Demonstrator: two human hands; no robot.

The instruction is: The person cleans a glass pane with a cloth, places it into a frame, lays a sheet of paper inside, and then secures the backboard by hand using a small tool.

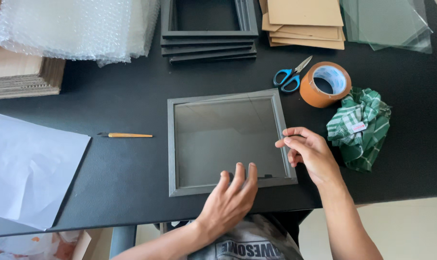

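A grey square picture frame (172,144) lies flat on the black table (117,163) with a glass pane (228,139) resting in it. My left hand (229,202) lies over the frame's near edge, fingertips on the glass. My right hand (309,151) touches the frame's right edge, its fingertips pinched at the edge of the pane. Neither hand holds a loose object.
A stack of grey frames (209,33), brown backing boards (305,24) and glass sheets (387,24) sit at the back. Blue scissors (288,77), a brown tape roll (324,84) and a green checked cloth (360,127) lie right. Bubble wrap (74,29), a wooden-handled knife (127,135) and white paper (28,168) lie left.
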